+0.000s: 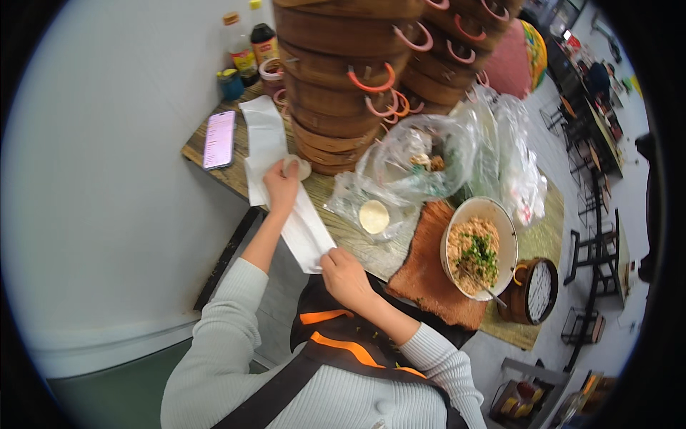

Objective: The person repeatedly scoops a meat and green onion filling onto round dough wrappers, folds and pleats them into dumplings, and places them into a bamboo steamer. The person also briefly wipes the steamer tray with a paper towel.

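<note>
A long strip of white paper point(305, 228) lies folded or overlapped along the table's left side, its near end hanging past the edge. My left hand point(282, 187) rests across the strip, thumb and fingers on a pale round thing point(300, 167). Whether that is a roll core or a dough piece, I cannot tell. The near end of the paper is pinched in my right hand point(345, 274). Right of my hands, a round dough wrapper point(374, 216) lies on a clear plastic bag point(348, 195).
Tall stacks of bamboo steamers point(337, 96) rise behind my hands. A phone point(219, 139) and sauce bottles point(265, 43) stand left. To the right are a bowl of minced filling point(447, 252) on a brown cloth point(420, 268), plastic bags point(509, 155) and a small steamer point(517, 300).
</note>
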Demonstrator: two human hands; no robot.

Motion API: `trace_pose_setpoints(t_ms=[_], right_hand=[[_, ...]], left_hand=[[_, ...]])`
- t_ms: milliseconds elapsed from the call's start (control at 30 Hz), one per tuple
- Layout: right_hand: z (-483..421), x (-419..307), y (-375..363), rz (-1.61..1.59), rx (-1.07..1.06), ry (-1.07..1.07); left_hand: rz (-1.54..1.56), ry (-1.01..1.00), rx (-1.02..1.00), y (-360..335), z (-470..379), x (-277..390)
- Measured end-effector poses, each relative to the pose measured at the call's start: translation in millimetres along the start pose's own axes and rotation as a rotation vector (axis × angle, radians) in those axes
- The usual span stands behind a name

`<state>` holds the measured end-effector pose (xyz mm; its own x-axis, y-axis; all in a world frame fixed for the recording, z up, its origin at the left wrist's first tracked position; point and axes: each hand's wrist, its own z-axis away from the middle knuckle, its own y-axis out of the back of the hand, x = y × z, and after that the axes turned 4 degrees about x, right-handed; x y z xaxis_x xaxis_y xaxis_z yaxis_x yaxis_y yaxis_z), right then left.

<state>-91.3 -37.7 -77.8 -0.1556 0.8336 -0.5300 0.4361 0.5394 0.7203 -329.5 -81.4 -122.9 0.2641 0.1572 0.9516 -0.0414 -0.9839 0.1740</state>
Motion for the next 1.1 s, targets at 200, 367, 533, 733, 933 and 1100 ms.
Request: trace_pose_setpoints(t_ms=[200, 367, 533, 733, 933, 1100], right_hand=[[1, -6, 5, -0.125, -0.021, -0.025], [62, -17, 60, -0.244, -0.096, -0.157], [240, -1, 144, -0.320, 0.155, -1.159], [436, -15, 305, -0.277, 1.218, -1.656], [294, 60, 383, 0.631, 0.880, -0.951], [284, 134, 377, 0.728, 0.399, -1.007]], left_hand=[[-0.083, -0.067, 0.066, -5, -11, -14], [-0.222, -0.162, 0.083, 7, -50, -58], [-0.086, -0.027, 0.023, 15, -58, -71], [-0.260, -0.120, 0.155, 33, -33, -24], [0.029, -0.055, 0.148, 41, -18, 43], [0.161, 0.036, 0.137, 40, 7, 67]])
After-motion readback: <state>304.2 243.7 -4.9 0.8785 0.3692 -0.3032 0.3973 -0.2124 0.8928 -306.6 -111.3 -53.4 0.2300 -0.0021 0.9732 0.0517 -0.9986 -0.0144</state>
